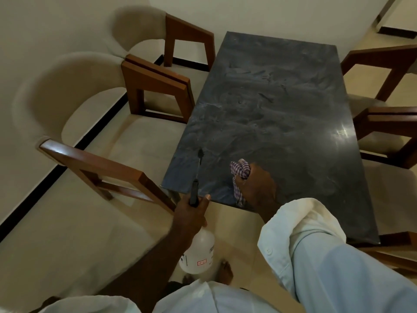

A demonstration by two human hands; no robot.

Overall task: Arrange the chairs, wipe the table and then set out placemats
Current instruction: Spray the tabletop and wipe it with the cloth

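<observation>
Gripping a bunched checked cloth (240, 169) of purple and white weave, the right hand (257, 188) presses it onto the near end of the table (270, 98), close to the near left corner. The tabletop is a long rectangular slab, dark grey and stone-like, with cloudy marbled veining and a glossy sheen that catches a bright glint toward its right edge. A rolled pale sleeve (300, 227) of soft fabric covers the right forearm.

The left hand (191, 213) is curled round the black neck of a spray bottle (198, 251), just off the table's near left corner. The bottle's body is rounded, translucent white plastic with a small label, and its thin black nozzle (200, 152) reaches over the tabletop.

On the left side stand the near left chair (67, 91) and the far left chair (140, 26), each with a curved, padded beige back and angular reddish-brown wooden arms; their arms nearly touch one another beside the table edge. Wooden frames of the right-side chairs (392, 127) show along the opposite edge. Smooth cream tiles make up the floor (237, 222), where a bare foot (225, 271) shows below the bottle.
</observation>
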